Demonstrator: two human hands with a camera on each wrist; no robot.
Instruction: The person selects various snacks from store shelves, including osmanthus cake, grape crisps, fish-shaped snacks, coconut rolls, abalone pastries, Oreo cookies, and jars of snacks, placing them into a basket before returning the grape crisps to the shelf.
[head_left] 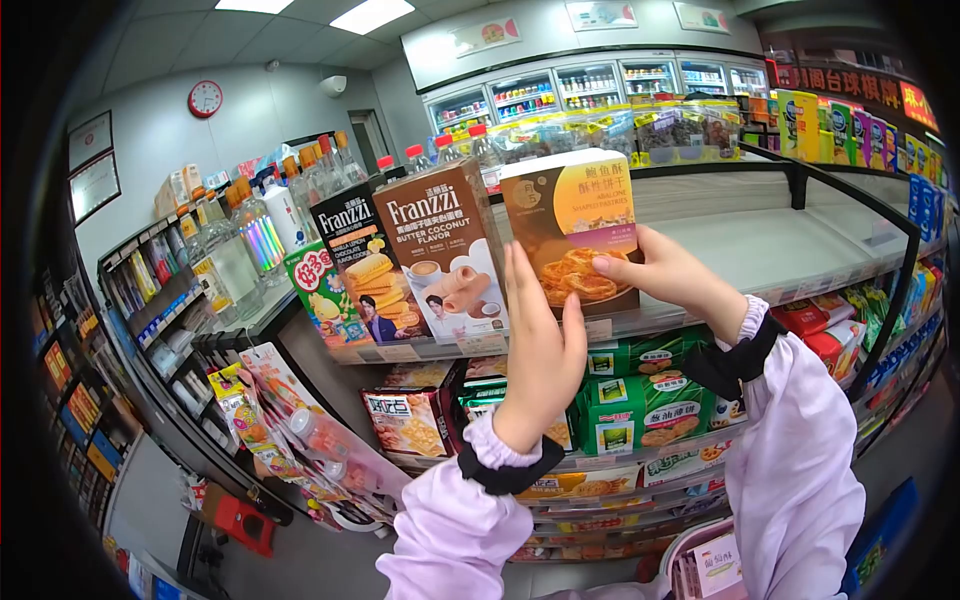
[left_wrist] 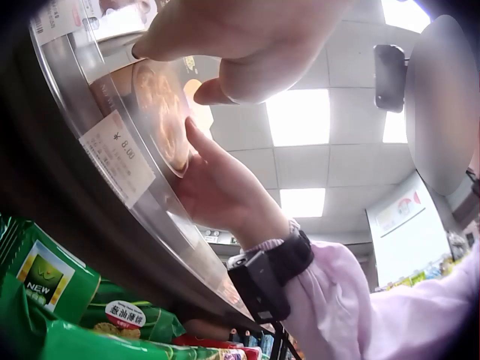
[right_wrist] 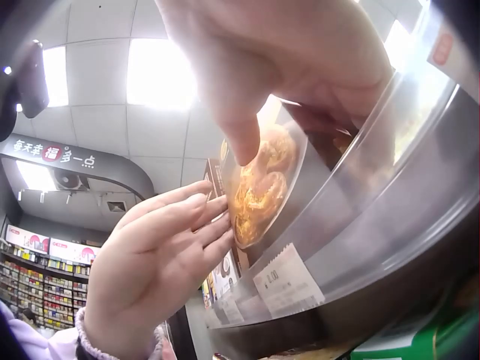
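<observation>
Head view, and the pastry box (head_left: pixel 555 215) is standing just right of the brown Franzzi box (head_left: pixel 445 255), its long axis running upright! The right hand (head_left: pixel 680 275) is pinching the edge farther from that brown Franzzi box, thumb lying across the printed front and fingers disappearing behind, so this is the hand with the hold. The left hand (head_left: pixel 545 345) is sitting nearer the brown Franzzi box, fingers stretching straight up by the pastry box's facing edge, curling round nothing, and whether they're touching, these angles aren't telling!
</observation>
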